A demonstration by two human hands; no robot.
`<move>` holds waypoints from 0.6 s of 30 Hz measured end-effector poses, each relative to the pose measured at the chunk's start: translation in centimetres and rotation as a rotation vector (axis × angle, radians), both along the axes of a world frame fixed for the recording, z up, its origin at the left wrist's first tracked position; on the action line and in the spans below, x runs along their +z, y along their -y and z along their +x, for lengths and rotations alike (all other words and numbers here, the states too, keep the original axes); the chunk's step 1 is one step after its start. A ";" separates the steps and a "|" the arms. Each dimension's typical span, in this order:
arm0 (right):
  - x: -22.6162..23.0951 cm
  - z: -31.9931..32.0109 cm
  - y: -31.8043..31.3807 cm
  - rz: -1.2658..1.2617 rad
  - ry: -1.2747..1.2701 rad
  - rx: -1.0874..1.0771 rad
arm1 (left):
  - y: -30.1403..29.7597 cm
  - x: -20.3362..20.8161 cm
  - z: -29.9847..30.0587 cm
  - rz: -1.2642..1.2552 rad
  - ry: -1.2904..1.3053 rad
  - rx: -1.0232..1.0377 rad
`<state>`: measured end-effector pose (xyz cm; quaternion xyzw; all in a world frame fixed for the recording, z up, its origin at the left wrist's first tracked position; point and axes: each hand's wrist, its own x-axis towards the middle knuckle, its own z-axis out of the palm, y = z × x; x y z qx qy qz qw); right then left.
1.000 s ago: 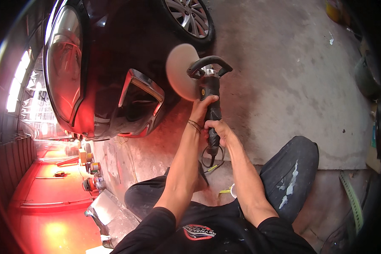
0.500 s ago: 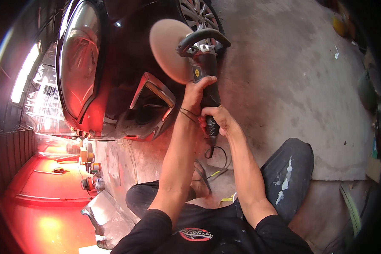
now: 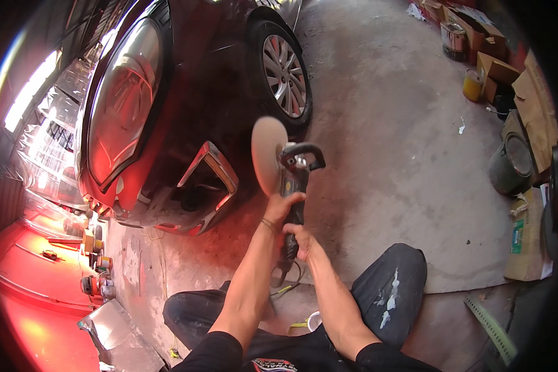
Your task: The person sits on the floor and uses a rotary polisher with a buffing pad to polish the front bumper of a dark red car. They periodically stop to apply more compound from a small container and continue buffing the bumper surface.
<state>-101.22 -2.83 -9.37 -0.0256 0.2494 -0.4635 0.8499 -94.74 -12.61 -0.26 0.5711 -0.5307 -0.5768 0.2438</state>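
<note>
A black power polisher (image 3: pixel 294 180) with a round, pale pad (image 3: pixel 268 155) is held in both my hands, its head pointing away from me. My left hand (image 3: pixel 281 208) is closed around the body just behind the head. Farther back, my right hand (image 3: pixel 302 240) wraps the rear handle, where the cord comes out. The pad faces left, toward the dark car's (image 3: pixel 211 93) front corner, and a gap seems to lie between them. On the car, a headlight (image 3: pixel 127 99), an angular bumper trim (image 3: pixel 214 170) and a front wheel (image 3: pixel 285 76) show.
Cardboard boxes (image 3: pixel 530 239), a yellow can (image 3: pixel 473 85) and a dark bucket (image 3: pixel 511 162) line the right side. At left, several small cans and tools stand by a red-lit surface (image 3: pixel 37 279). A green perforated strip (image 3: pixel 491 328) lies at lower right. The cord loops near my legs.
My view has shifted, showing more of the wheel and the boxes at right. The polisher sits lower in the picture, and its pad is turned more edge-on. Both hands keep their hold.
</note>
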 end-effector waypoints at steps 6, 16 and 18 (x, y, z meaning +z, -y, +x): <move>-0.5 5.2 -4.4 0.020 0.242 0.080 | -3.2 -1.9 5.1 -0.002 0.280 0.057; 2.9 11.2 -9.0 -0.304 0.324 0.166 | -12.0 6.6 10.4 -0.285 0.222 0.162; 3.7 11.2 -9.8 -0.501 0.165 0.138 | -14.6 9.5 10.3 -0.493 0.148 0.180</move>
